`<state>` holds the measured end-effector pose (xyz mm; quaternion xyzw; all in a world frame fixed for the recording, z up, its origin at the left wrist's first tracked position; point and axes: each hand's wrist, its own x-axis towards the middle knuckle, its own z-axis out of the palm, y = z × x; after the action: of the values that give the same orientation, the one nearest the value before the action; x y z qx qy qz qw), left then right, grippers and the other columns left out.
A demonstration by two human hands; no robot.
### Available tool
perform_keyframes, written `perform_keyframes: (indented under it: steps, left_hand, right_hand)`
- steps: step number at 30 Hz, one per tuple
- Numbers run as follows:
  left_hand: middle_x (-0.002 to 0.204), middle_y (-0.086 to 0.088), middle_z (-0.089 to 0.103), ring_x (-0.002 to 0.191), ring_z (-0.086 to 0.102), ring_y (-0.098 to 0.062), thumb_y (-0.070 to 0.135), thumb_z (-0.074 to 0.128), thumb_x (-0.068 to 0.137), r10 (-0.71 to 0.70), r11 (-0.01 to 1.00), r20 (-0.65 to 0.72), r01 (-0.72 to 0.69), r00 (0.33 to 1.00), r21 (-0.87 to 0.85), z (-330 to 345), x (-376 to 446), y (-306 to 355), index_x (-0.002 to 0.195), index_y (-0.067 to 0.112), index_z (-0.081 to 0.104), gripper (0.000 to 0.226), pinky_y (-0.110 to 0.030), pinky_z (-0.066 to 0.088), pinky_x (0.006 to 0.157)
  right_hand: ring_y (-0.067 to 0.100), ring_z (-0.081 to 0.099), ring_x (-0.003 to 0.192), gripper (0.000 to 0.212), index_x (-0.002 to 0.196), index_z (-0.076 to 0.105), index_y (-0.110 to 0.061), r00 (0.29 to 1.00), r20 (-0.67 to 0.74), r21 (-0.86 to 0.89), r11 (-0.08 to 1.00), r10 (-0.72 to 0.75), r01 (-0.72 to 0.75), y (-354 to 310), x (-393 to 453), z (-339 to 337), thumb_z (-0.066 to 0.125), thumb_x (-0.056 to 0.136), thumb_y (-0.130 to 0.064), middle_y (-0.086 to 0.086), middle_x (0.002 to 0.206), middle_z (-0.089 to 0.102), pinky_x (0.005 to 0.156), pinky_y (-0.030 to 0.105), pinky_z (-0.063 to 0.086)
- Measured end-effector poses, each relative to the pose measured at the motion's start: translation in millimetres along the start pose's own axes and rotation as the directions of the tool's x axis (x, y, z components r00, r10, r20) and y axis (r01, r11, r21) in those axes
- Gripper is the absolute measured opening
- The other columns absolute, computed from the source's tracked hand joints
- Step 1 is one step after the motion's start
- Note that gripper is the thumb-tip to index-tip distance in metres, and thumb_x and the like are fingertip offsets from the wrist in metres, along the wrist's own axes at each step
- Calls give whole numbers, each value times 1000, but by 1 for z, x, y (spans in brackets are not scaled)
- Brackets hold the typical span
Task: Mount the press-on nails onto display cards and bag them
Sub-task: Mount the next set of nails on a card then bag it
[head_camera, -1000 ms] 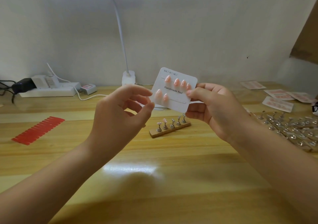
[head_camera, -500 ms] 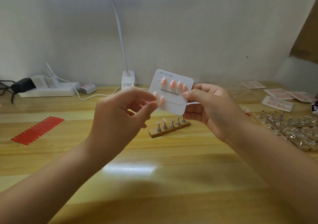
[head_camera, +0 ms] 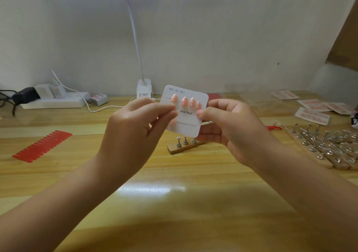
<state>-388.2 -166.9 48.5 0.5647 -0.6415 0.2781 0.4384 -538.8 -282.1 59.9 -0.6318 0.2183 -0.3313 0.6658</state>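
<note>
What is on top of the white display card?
Four pink press-on nails line the display card's upper row. The left hand covers its lower-left part, so any nails there are hidden.

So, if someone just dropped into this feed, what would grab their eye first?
The white square display card with pink press-on nails, held up mid-frame, pinched between the left hand and right hand. Next, the red strip of nail stickers on the wooden table's left, and the metal nail stands cluttered at right.
</note>
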Motion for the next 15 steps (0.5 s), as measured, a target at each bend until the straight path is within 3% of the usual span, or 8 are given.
perform_keyframes:
  steps: [3, 15]
  left_hand:
    - [79, -6, 67, 60, 61, -16, 14, 67, 87, 29, 999, 9, -29, 1000, 38, 2, -2, 1, 95, 4, 75, 15, -33, 53, 50]
    - [75, -6, 67, 63, 61, -27, 20, 69, 88, 49, 995, -18, -47, 999, 86, 4, -5, -2, 87, 9, 77, 13, -38, 50, 48]
  right_hand:
    - [26, 73, 68, 5, 93, 64, -4, 1000, -6, 7, 1000, -5, 5, -1, -2, 1, 60, 90, -2, 10, 79, 75, 54, 26, 55]
    - [26, 73, 69, 5, 94, 66, -6, 999, -4, 3, 999, -39, 39, -3, -6, 1, 63, 90, -5, 9, 80, 75, 56, 27, 56]
